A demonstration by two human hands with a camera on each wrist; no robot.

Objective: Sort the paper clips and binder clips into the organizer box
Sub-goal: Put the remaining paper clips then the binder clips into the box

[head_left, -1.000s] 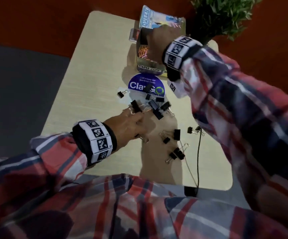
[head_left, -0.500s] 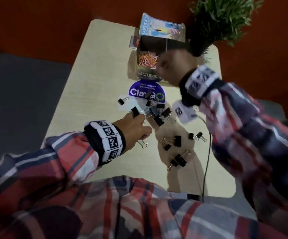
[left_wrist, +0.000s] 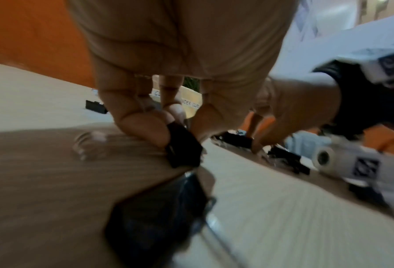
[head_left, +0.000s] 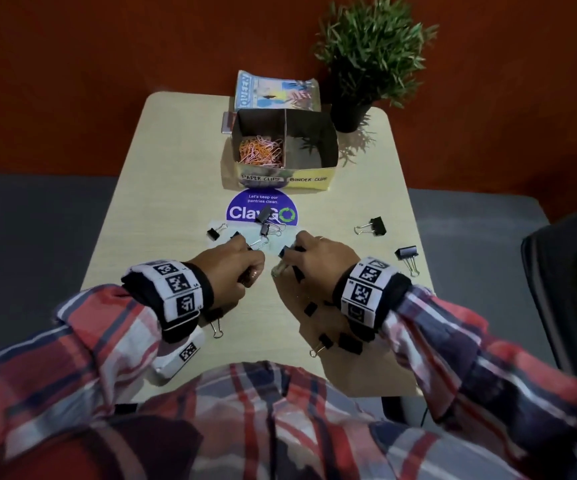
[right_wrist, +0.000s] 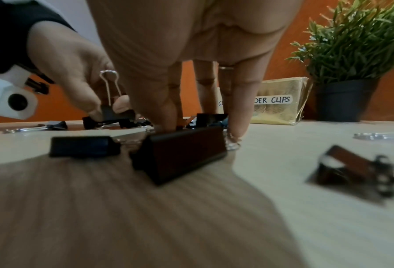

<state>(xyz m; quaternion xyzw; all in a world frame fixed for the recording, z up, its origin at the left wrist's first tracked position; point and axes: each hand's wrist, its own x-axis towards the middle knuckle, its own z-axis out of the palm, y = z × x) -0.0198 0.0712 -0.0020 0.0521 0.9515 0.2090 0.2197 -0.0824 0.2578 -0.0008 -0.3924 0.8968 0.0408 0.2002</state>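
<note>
The organizer box (head_left: 309,180) stands at the table's far middle. Its left compartment holds orange and pink paper clips (head_left: 258,152); its right one, labelled binder clips, looks dark inside. Black binder clips (head_left: 373,226) lie scattered over the table. My left hand (head_left: 245,261) pinches a small black binder clip (left_wrist: 183,146) low over the table, its wire handle (right_wrist: 110,85) standing up. Just to its right, my right hand (head_left: 290,258) has thumb and fingers down on a larger black binder clip (right_wrist: 180,152) that rests on the table.
A potted plant (head_left: 370,57) stands behind the box at the right. A printed packet (head_left: 275,93) lies behind the box. A purple round sticker (head_left: 242,211) is on the table (head_left: 176,161) in front of the box. More clips (head_left: 406,252) lie near the right edge.
My right hand has come back from the box to the table beside the left hand and closed on a clip. The left hand stayed among the clips, pinching one.
</note>
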